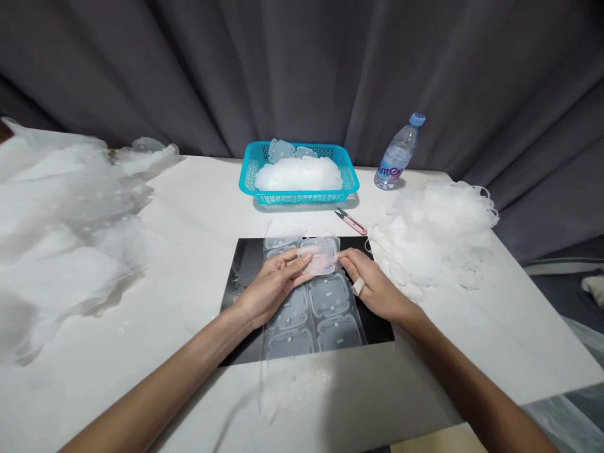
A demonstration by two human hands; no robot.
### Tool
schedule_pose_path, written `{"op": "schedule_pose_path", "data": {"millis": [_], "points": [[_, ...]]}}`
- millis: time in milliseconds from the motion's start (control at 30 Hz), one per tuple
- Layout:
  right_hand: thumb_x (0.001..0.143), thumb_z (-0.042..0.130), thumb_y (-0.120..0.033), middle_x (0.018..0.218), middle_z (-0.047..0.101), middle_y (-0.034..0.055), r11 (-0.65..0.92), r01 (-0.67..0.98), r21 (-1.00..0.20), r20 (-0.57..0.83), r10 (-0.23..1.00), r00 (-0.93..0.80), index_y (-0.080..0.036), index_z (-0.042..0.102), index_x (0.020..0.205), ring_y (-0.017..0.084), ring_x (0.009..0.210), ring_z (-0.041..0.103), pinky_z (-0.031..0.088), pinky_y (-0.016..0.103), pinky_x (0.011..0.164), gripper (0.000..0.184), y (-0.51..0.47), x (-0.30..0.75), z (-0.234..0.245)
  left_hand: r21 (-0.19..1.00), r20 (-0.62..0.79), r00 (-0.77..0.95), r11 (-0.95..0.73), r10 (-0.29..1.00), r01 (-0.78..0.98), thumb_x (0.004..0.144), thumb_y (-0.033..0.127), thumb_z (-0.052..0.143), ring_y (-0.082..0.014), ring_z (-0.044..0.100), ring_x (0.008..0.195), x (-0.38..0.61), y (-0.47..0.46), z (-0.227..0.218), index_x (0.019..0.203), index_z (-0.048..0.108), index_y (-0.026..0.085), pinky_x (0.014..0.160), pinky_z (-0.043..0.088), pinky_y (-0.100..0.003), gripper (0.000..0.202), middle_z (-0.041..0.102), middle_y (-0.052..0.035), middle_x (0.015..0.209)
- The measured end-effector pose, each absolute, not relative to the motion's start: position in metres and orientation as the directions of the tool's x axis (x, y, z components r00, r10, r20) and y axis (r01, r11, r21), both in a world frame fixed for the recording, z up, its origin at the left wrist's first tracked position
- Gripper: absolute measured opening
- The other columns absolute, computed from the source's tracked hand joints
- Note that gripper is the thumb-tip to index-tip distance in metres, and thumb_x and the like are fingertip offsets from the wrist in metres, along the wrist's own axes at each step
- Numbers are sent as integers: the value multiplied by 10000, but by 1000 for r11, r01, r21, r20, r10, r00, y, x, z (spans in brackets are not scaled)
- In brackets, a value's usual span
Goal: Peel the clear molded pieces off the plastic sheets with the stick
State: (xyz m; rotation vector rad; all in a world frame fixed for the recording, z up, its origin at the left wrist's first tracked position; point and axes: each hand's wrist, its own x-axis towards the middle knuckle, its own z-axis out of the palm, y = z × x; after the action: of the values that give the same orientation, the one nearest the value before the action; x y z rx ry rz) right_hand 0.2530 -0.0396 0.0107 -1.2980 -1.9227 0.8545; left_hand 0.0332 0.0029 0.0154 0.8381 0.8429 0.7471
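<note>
A clear plastic sheet [314, 314] with several rounded cut-out shapes lies on a black mat [240, 264] in the middle of the white table [198, 207]. Both hands meet over its far end. My left hand [274, 283] and my right hand [372, 286] pinch one small clear plastic piece [321, 255] between their fingertips, just above the sheet. A bandage wraps one finger of my right hand.
A turquoise basket [349, 182] of clear pieces stands behind the mat. Small pink snips [352, 221] lie beside it, a water bottle [399, 154] further right. Heaps of clear plastic scraps sit at right [436, 233] and at left [61, 220]. Dark curtain behind.
</note>
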Motion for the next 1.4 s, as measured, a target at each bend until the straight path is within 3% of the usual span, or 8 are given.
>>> {"op": "schedule_pose_path", "data": {"millis": [233, 400, 700, 833, 933, 1167, 1267, 1400], "points": [[1057, 532, -393, 775, 504, -40, 117, 394, -912, 10, 965, -263, -225, 618, 997, 138, 669, 450, 366, 265, 646, 198, -42, 253, 16, 871, -284, 474, 431, 834, -236, 927, 371, 768, -274, 700, 1239, 31, -2, 11, 1182, 786, 191, 1146, 515, -434, 313, 762, -109, 1301], [1042, 552, -379, 851, 556, -15, 111, 347, -931, 16, 964, -264, -218, 659, 1020, 145, 722, 455, 358, 272, 676, 195, -40, 260, 11, 866, -276, 485, 434, 830, -250, 890, 372, 808, -264, 708, 1222, 32, -3, 13, 1150, 804, 206, 1130, 526, -415, 308, 775, -87, 1278], [993, 623, -426, 718, 432, -40, 38, 359, -933, -56, 967, -248, -228, 716, 1029, 142, 669, 401, 320, 270, 644, 221, -41, 261, 16, 884, -276, 358, 381, 892, -270, 730, 361, 936, -204, 790, 891, 40, -12, 8, 1050, 813, 144, 950, 598, -327, 406, 839, -97, 1035], [998, 612, -409, 807, 563, -14, 23, 317, -948, -74, 954, -291, -231, 721, 1037, 150, 730, 477, 364, 276, 694, 213, -40, 263, 22, 876, -278, 372, 392, 886, -281, 745, 353, 925, -205, 790, 898, 40, -12, 9, 1050, 809, 127, 923, 604, -309, 397, 837, -102, 1028], [1007, 595, -425, 886, 631, 12, 19, 299, -954, -71, 955, -288, -224, 718, 1009, 165, 793, 533, 388, 282, 717, 236, -40, 263, 23, 872, -285, 376, 401, 882, -280, 745, 351, 924, -215, 792, 903, 39, -11, 10, 1068, 807, 123, 926, 606, -321, 413, 837, -99, 997], [979, 642, -421, 703, 461, -43, 71, 341, -937, -30, 959, -282, -228, 718, 998, 130, 630, 404, 325, 265, 612, 209, -43, 262, 23, 892, -301, 344, 390, 889, -228, 699, 351, 951, -199, 780, 846, 42, -13, 13, 1032, 789, 122, 851, 624, -305, 435, 831, -106, 1024], [966, 648, -364, 741, 539, -31, 137, 385, -913, 46, 971, -236, -226, 716, 957, 126, 610, 415, 333, 268, 599, 154, -43, 256, 21, 880, -308, 346, 403, 886, -251, 687, 322, 961, -173, 767, 812, 44, -15, 15, 979, 776, 123, 818, 623, -275, 400, 831, -87, 978], [876, 653, -182, 852, 683, 10, 188, 610, -770, 170, 982, -88, -214, 653, 842, 169, 733, 576, 380, 295, 675, 47, -38, 249, 8, 834, -364, 418, 491, 832, -252, 715, 308, 947, -147, 754, 796, 44, -21, 18, 962, 782, 120, 822, 604, -239, 351, 825, -76, 934]]}}
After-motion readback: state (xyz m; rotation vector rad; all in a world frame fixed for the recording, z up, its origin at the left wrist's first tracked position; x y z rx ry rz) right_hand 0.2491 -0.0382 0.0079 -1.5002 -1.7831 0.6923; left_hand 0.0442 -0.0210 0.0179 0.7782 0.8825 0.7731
